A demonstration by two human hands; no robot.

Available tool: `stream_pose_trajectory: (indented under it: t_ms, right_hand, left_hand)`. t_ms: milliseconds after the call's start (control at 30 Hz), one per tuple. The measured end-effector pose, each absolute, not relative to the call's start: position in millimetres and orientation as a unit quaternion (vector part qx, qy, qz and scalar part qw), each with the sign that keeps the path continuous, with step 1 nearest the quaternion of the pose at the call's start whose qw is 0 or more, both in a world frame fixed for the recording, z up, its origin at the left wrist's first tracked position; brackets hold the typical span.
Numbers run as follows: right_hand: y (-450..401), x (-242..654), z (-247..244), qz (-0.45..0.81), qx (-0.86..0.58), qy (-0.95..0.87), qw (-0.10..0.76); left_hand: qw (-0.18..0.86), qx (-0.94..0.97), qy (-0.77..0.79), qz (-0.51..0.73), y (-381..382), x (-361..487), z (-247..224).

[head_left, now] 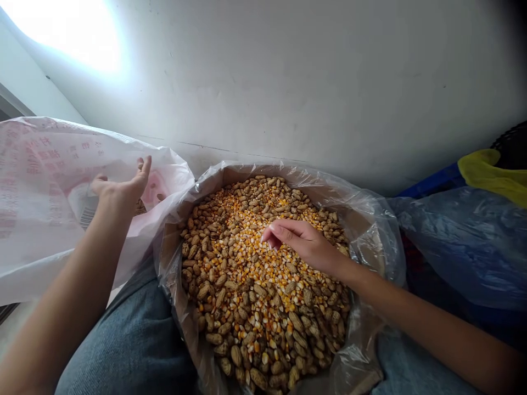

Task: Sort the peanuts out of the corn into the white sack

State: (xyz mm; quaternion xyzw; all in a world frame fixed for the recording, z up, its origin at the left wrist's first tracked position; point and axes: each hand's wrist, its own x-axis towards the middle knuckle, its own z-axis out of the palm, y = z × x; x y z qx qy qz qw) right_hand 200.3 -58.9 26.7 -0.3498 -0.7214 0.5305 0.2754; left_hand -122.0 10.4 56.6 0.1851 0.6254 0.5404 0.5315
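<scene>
Clear plastic liner (381, 241) drapes loosely over the rim of a brown box (169, 244), directly below and around the right fingers. Contents: unshelled peanuts (236, 355) mixed with loose corn kernels (242, 241), the kernels most exposed just beneath and to the left of those fingers.

Right hand (302, 241): fingers curled inward over the mix, gap narrow; whether they grip anything cannot be determined. Left hand (121, 189): fingers spread wide, at the mouth of a white bag (37, 181) with pink print. A small brown piece shows beside the left fingertips; contact is not confirmed. Some peanuts lie inside the bag, just right of the left wrist.

Risks, as judged. First, kernels could be gathered along with peanuts, since both lie intermixed under the right fingers. Second, the bag mouth could sag shut or slip, as its thin film has little stiffness and the left fingers do not appear to clamp it. Third, pieces could drop between bag and box, to the right of the left fingers, if released short. Fourth, the right forearm could drag the loose liner inward, spilling what rests against it.
</scene>
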Motion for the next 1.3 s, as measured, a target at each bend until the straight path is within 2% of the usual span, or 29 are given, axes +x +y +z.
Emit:
stream_pose_trajectory:
  t_ms: [100,200,267,367,467,533,633,700,767,900,967,1033,1100,1200,1300]
  right_hand:
    - [-58,201,26,0.515,-0.355,-0.739,0.252]
    - [-57,200,28,0.478,-0.346,-0.782,0.201]
    - [-57,198,28,0.435,-0.328,-0.829,0.13]
    - [-63,193,24,0.342,-0.28,-0.897,-0.021]
    - [-74,185,14,0.239,-0.227,-0.935,-0.131]
    - [-81,180,7,0.186,-0.206,-0.948,-0.158]
    - [-85,177,4,0.153,-0.193,-0.956,-0.161]
    - [-84,178,8,0.158,-0.192,-0.959,-0.138]
    - [-81,181,17,0.179,-0.196,-0.961,-0.08]
    - [-73,187,36,0.217,-0.268,-0.934,0.098]
    - [-70,190,39,0.215,-0.308,-0.915,0.143]
    - [-69,193,38,0.217,-0.311,-0.917,0.12]
    - [-70,194,31,0.22,-0.272,-0.936,0.051]
    - [-78,188,15,0.198,-0.191,-0.96,-0.051]
    - [-87,178,-1,0.151,-0.163,-0.969,-0.105]
  left_hand:
    - [0.5,0.077,0.553,0.662,7,-121,58]
    - [0.47,0.042,0.541,0.696,4,-116,61]
    - [0.455,0.073,0.535,0.708,2,-104,63]
    - [0.45,0.146,0.483,0.737,-3,-70,66]
    - [0.53,0.216,0.413,0.709,-13,-28,63]
    - [0.628,0.254,0.408,0.612,-21,-3,55]
    - [0.758,0.282,0.418,0.413,-35,22,32]
    - [0.801,0.269,0.439,0.304,-42,32,15]
    - [0.828,0.249,0.45,0.223,-48,38,1]
    - [0.884,0.233,0.391,0.105,-54,44,-10]
    - [0.896,0.234,0.369,0.075,-54,44,-9]
    - [0.902,0.227,0.362,0.059,-51,42,-7]
    - [0.906,0.209,0.361,0.068,-47,39,-7]
    - [0.898,0.18,0.376,0.14,-39,33,-10]
    - [0.88,0.163,0.398,0.199,-34,29,-13]
